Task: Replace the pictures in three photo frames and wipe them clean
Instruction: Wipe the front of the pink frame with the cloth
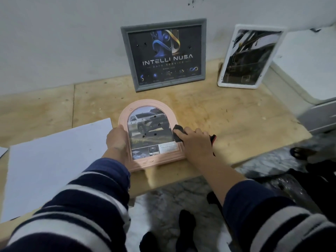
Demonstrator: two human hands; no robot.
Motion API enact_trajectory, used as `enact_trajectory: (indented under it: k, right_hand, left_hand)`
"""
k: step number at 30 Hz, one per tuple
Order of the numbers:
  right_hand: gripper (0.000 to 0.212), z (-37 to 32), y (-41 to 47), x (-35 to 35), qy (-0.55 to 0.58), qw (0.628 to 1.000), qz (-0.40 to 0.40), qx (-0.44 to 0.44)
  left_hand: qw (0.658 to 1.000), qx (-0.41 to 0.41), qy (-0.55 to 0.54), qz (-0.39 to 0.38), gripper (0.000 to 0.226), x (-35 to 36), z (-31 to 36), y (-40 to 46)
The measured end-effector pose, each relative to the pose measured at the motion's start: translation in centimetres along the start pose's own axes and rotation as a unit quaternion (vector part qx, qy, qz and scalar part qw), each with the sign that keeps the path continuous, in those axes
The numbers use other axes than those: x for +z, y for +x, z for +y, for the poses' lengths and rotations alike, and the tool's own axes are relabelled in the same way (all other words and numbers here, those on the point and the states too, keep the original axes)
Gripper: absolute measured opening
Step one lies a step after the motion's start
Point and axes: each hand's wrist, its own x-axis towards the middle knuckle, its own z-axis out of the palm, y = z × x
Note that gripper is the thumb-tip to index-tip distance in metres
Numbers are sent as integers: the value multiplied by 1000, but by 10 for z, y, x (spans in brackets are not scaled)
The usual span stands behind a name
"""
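Left grip (117, 138) clasps the left edge of the pink arched frame (151, 133), fingers curled round it, steadying it where it lies tilted at the near edge of the worktop (227, 113), centre of the picture. Right grip (195, 142) pinches a dark cloth (177, 132), bunched under my fingers and pressed against the frame's right side, just where glass meets moulding.

Car picture sits behind the glass; dark specks show on it, so by my reckoning wiping is the step in hand.

To do it well: keep the left hold firm so the frame does not skid off the near edge. Work the cloth in overlapping strokes across the glass, then follow the ridged moulding round the arch. Press lightly; the frame bottom overhangs a little.

Grey frame (163, 55) leans on the wall, upper centre. White frame (249, 57) leans at upper right. White sheet (54, 160) lies at left, just beside my left hand.
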Motion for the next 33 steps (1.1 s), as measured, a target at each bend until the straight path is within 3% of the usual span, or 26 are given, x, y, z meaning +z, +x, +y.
enact_trajectory:
  k: [8, 19, 23, 27, 33]
  right_hand:
    - [56, -10, -39, 0, -22, 999, 21, 44]
    - [60, -9, -75, 2, -3, 997, 43, 58]
    - [50, 3, -82, 0, 126, 989, 19, 77]
    - [46, 18, -67, 3, 288, 940, -9, 184]
    - [48, 31, -25, -10, 315, 919, 4, 238]
  left_hand:
    - [996, 42, 73, -6, 35, -5, -5, 0]
    - [999, -6, -18, -32, 28, -4, -3, -9]
    - [998, -19, -38, -52, 30, -9, -2, -15]
    - [992, -42, -94, -71, 22, -5, -1, -10]
    - [974, -55, -203, -83, 31, 3, 4, -31]
